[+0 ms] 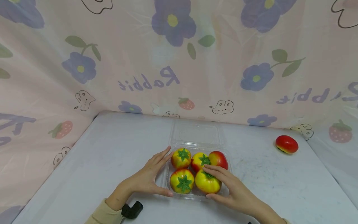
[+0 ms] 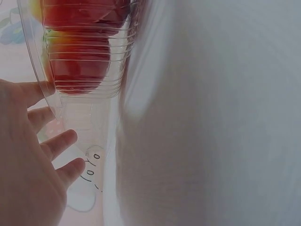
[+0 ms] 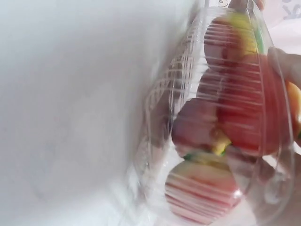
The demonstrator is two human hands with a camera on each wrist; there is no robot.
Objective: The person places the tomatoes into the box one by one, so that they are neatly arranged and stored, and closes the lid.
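A clear plastic clamshell box [image 1: 193, 196] lies in front of me, its lid [image 1: 197, 133] folded back flat behind it. Inside are several red-and-yellow toy tomatoes, most showing green star-shaped leaves. My left hand [image 1: 148, 177] is at the box's left side, thumb and fingers spread; in the left wrist view its fingertips [image 2: 47, 89] reach the rim. With my right hand [image 1: 233, 189] I hold the front right tomato [image 1: 207, 183], fingers over its top and thumb at its front. Another tomato [image 1: 218, 160] sits behind it, turned on its side. The right palm is hidden.
A loose red tomato [image 1: 286, 144] lies on its side near the table's right edge. White cloth covers the table [image 1: 117, 140]. A printed curtain [image 1: 207, 68] hangs along the back and sides.
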